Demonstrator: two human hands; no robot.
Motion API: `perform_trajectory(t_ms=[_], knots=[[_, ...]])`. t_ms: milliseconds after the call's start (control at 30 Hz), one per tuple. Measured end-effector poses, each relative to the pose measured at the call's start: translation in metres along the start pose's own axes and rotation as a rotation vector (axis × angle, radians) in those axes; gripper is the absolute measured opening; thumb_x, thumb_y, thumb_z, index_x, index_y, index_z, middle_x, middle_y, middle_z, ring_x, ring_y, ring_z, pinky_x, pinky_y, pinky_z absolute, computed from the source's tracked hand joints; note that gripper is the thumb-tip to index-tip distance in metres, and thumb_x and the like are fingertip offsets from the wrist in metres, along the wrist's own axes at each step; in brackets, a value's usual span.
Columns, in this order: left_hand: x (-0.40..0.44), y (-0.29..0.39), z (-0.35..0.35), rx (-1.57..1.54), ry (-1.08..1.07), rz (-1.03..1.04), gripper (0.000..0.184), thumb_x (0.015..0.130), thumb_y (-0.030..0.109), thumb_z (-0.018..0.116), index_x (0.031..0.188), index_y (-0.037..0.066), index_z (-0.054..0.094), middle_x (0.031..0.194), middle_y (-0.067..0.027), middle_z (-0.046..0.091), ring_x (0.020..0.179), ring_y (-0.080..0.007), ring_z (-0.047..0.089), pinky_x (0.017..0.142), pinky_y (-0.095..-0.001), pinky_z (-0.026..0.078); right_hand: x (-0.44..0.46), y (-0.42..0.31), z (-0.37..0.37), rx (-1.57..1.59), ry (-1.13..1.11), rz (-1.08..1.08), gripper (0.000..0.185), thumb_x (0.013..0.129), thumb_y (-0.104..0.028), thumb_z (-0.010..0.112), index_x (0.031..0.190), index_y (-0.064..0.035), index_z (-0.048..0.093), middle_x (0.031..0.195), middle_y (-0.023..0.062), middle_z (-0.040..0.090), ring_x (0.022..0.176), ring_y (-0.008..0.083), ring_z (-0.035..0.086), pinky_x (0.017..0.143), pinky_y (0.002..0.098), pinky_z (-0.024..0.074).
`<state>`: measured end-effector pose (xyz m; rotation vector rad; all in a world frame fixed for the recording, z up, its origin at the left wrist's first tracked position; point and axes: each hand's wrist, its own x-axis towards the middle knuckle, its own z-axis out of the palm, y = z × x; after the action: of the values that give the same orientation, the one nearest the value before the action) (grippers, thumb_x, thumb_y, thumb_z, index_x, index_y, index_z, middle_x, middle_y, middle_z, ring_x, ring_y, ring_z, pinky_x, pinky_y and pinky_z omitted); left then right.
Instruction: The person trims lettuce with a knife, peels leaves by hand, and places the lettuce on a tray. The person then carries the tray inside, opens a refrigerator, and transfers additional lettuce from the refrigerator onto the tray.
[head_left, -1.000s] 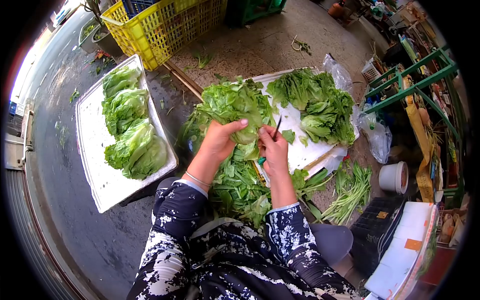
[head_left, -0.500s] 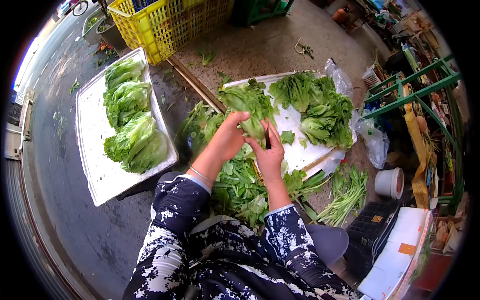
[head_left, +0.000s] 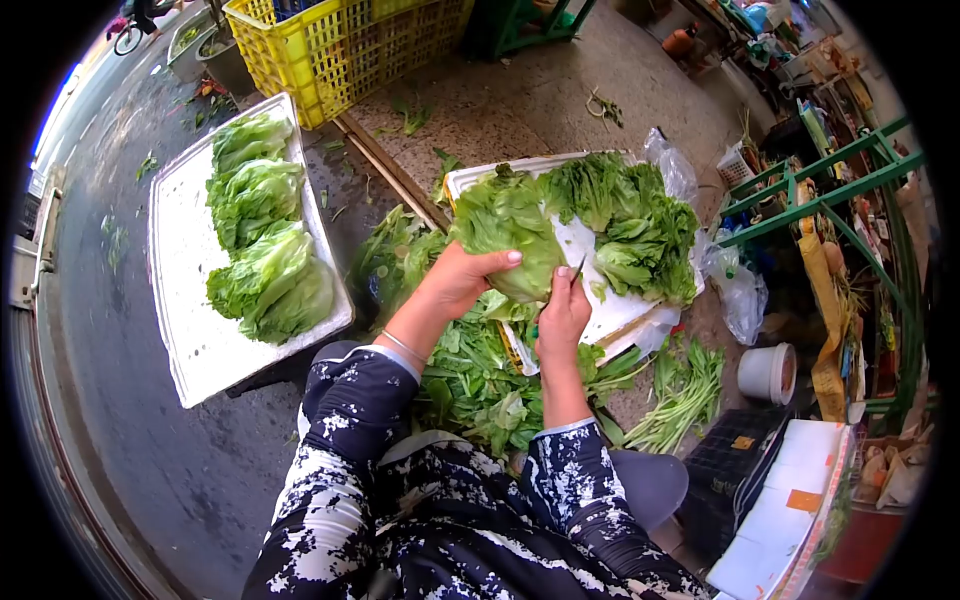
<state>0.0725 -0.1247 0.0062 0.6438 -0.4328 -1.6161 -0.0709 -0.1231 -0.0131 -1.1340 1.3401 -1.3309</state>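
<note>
A yellow crate (head_left: pixel 330 60) stands on the far left of the ground, with a wooden strip (head_left: pixel 390 170) running from it toward a worker's hands. On the left, a white tray (head_left: pixel 185 290) carries a row of lettuces (head_left: pixel 280 285); on the right, more leafy heads (head_left: pixel 640 235) crowd a white foam tray (head_left: pixel 612 312). Loose leaves (head_left: pixel 465 365) pile up between the worker and the foam tray, right below the forearms, while cut stems (head_left: pixel 680 400), a pale tub (head_left: pixel 765 373) and a black crate (head_left: pixel 730 470) line the near right. A plastic bag (head_left: pixel 738 290) sits beside a green metal frame (head_left: pixel 800 200) farther right. At centre, a head of lettuce (head_left: pixel 505 225) is held up in front of the foam tray's left part, hiding it. The left hand (head_left: pixel 455 285) grips the lettuce from the left, thumb pressed across its near side, other fingers mostly hidden behind it. The right hand (head_left: pixel 562 318) closes its fingers around a small knife (head_left: pixel 579 268), thumb at the lettuce's lower right edge; whether the blade touches the leaves cannot be told.
</note>
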Motion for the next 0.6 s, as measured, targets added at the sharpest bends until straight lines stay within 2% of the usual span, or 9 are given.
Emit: perform_trajectory(t_ms=[33,167,233,300,333,367,400,467,600], knots=[[0.002,-0.003,-0.002,-0.003,0.002,0.005,0.042,0.07,0.006,0.068,0.108,0.001,0.051,0.097,-0.0103,0.06,0.089,-0.0219,0.059,0.078,-0.0346,0.048,0.001,0.001,-0.003,-0.122,0.103,-0.038,0.032,0.089,-0.026,0.046,0.093,0.0033,0.058,0.079,0.0068,0.059,0.071,0.0136,0.051,0.065,0.027,0.0414],[0.003,-0.001,-0.012,0.041,0.103,-0.107,0.036,0.073,0.007,0.066,0.105,0.0,0.052,0.101,-0.0103,0.059,0.092,-0.0221,0.058,0.081,-0.0403,0.048,0.017,0.019,-0.034,0.014,0.313,0.069,0.024,0.086,-0.021,0.047,0.09,0.0014,0.056,0.082,0.0094,0.058,0.073,0.0202,0.051,0.069,0.0335,0.0413],[0.002,0.002,-0.014,-0.085,0.142,-0.047,0.037,0.071,0.008,0.068,0.103,0.003,0.053,0.094,-0.0068,0.06,0.085,-0.0209,0.059,0.076,-0.0379,0.049,0.007,0.014,-0.04,0.006,0.242,0.205,0.022,0.087,-0.02,0.045,0.089,-0.0017,0.056,0.076,0.0038,0.056,0.06,0.0122,0.049,0.049,0.0252,0.0398],[-0.002,0.014,-0.015,-0.233,0.165,0.094,0.035,0.071,0.009,0.068,0.102,0.004,0.053,0.095,-0.0065,0.06,0.086,-0.0202,0.058,0.078,-0.0368,0.048,-0.008,0.035,-0.054,-0.13,-0.095,0.316,0.024,0.088,-0.026,0.047,0.09,-0.0045,0.058,0.063,-0.0013,0.054,0.039,0.0041,0.034,0.034,0.0213,0.0225],[-0.004,0.022,-0.018,-0.289,0.202,0.147,0.034,0.072,0.01,0.068,0.102,0.004,0.053,0.095,-0.0064,0.06,0.087,-0.0202,0.058,0.078,-0.0368,0.048,-0.016,0.053,-0.064,-0.321,-0.258,0.398,0.028,0.087,-0.029,0.049,0.091,-0.003,0.058,0.066,0.0006,0.056,0.04,0.0043,0.035,0.034,0.0209,0.0244],[-0.006,0.033,-0.026,-0.338,0.233,0.171,0.04,0.074,0.011,0.065,0.108,0.001,0.047,0.102,-0.0091,0.056,0.095,-0.0226,0.054,0.086,-0.0395,0.043,-0.031,0.024,-0.055,-0.53,-0.424,0.582,0.032,0.086,-0.029,0.051,0.099,-0.0002,0.058,0.072,0.0028,0.059,0.048,0.0068,0.048,0.035,0.0192,0.0261],[-0.009,0.046,-0.034,-0.387,0.26,0.19,0.045,0.076,0.013,0.062,0.114,-0.001,0.042,0.108,-0.0119,0.052,0.103,-0.0249,0.051,0.094,-0.0423,0.039,-0.044,0.046,-0.065,-0.39,-0.43,0.59,0.036,0.085,-0.027,0.055,0.108,0.0019,0.054,0.08,0.0061,0.06,0.058,0.0126,0.059,0.035,0.0195,0.0274],[-0.022,0.08,-0.05,-0.373,0.285,0.359,0.057,0.078,0.017,0.058,0.121,-0.003,0.028,0.12,-0.0178,0.039,0.114,-0.03,0.04,0.101,-0.0435,0.032,-0.061,0.05,-0.07,-0.339,-0.436,0.575,0.039,0.085,-0.023,0.056,0.111,0.004,0.051,0.087,0.0102,0.061,0.068,0.0195,0.063,0.04,0.02,0.0358],[-0.046,0.153,-0.094,-0.331,0.479,0.563,0.049,0.078,0.019,0.044,0.118,-0.004,0.028,0.12,-0.0193,0.036,0.112,-0.0318,0.04,0.1,-0.0477,0.031,-0.078,0.063,-0.086,-0.272,-0.361,0.699,0.039,0.084,-0.021,0.056,0.112,0.006,0.049,0.089,0.0134,0.06,0.067,0.0194,0.063,0.05,0.0222,0.0432]])
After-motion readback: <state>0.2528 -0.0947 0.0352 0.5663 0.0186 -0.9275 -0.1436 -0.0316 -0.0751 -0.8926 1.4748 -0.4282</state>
